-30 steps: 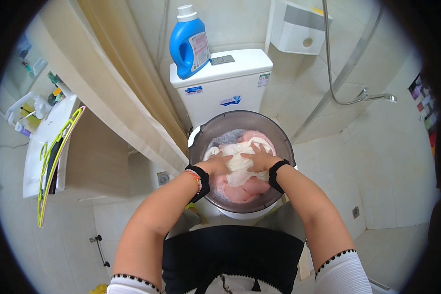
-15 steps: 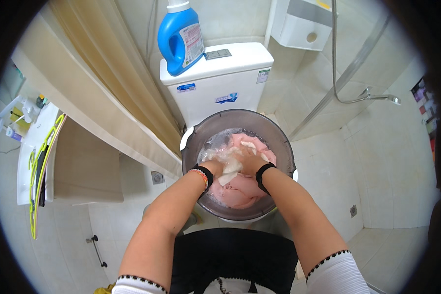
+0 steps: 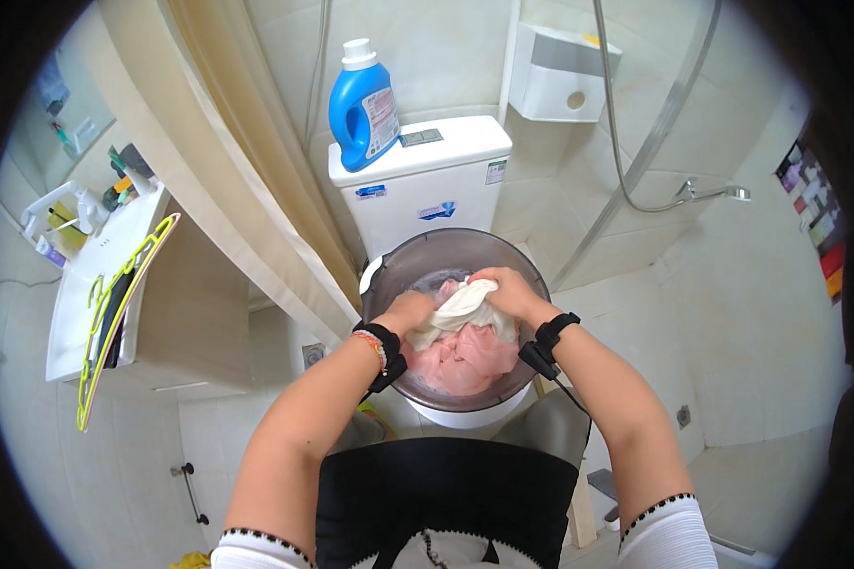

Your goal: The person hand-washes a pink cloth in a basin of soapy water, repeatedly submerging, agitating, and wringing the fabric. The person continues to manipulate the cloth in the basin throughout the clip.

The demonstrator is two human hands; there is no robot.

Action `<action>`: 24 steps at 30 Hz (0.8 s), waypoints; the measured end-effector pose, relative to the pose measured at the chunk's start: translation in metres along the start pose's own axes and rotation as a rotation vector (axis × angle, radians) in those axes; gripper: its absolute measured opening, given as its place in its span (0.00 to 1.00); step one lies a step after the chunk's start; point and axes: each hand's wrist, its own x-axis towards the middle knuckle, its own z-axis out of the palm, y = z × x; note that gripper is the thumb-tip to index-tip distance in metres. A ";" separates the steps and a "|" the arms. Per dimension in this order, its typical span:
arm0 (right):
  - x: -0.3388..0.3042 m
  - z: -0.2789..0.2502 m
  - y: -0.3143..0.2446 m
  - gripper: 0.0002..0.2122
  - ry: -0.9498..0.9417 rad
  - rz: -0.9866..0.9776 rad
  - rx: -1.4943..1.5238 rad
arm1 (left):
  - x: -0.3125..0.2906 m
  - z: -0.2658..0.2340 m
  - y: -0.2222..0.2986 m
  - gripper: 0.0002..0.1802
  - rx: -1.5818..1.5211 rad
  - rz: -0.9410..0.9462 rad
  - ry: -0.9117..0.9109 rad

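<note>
A dark grey see-through basin [image 3: 484, 248] holds sudsy water, a wet pink garment [image 3: 465, 358] and a white cloth [image 3: 463, 305]. The cloth is bunched and raised above the water, stretched between both hands over the pink fabric. My right hand [image 3: 510, 291] grips its upper right end, thumb and fingers closed at the fold. On the left side of the basin, my left hand [image 3: 410, 311] is closed on the other end of the cloth, its fingertips partly hidden. Black bands with small boxes sit on both wrists.
Behind the basin stands a white toilet tank [image 3: 422, 185] bearing a blue detergent bottle [image 3: 365, 119]. A beige curtain [image 3: 228, 171] hangs at left, beside a sink [image 3: 95, 275] with yellow-green hangers [image 3: 90, 360]. At right are a shower hose [image 3: 609, 104] and a wall-mounted dispenser [image 3: 560, 81].
Both hands have risen out of the water, lifting the white cloth, and the right hand has moved a little right. The whole view has shifted slightly.
</note>
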 end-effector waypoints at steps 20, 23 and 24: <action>-0.035 0.032 -0.058 0.18 0.175 0.172 1.426 | -0.011 0.053 0.039 0.25 -1.536 0.082 0.121; -0.034 0.049 -0.054 0.20 0.276 0.243 1.001 | -0.021 0.061 0.050 0.18 -1.346 -0.077 0.525; -0.034 0.055 -0.051 0.21 0.321 0.253 0.922 | -0.025 0.060 0.053 0.17 -1.271 -0.051 0.530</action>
